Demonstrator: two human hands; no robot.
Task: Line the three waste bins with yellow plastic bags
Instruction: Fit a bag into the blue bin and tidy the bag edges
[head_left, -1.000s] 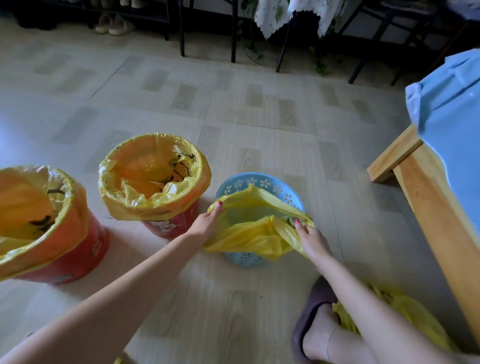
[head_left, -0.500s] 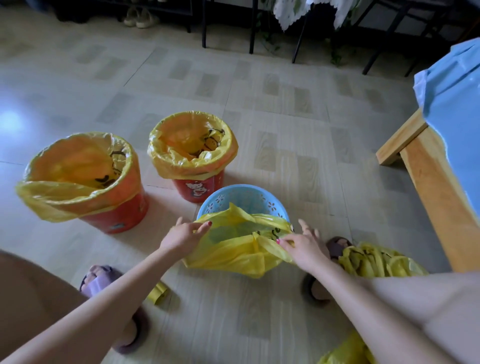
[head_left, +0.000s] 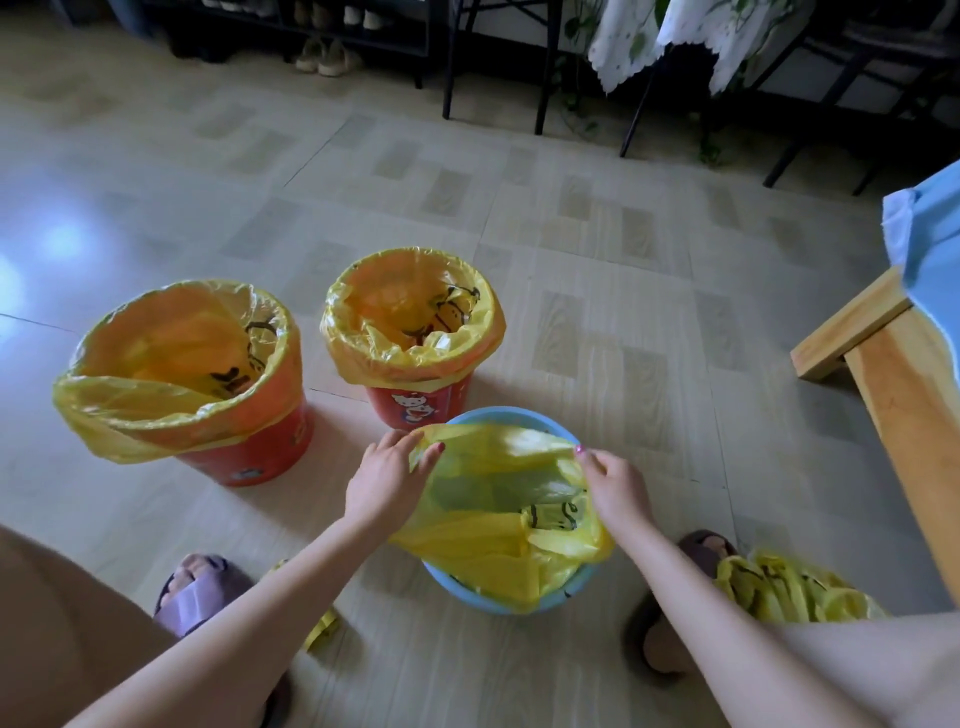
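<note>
Both hands pinch yellow bag (head_left: 483, 525) mouth over blue bin (head_left: 506, 603): left hand (head_left: 387, 480), right hand (head_left: 615, 488). Should stretch the mouth wide and fold it over the far rim.

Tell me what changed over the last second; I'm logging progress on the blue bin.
Both hands, left hand and right hand, spread the yellow bag wider, drawing its mouth back over the blue bin. They still pinch it. Both red bins stay lined.

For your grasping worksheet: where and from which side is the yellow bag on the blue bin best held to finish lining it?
Hold the yellow bag by its loose far mouth edge, one hand at each side, from above: the near edge already drapes over the blue bin rim.
</note>
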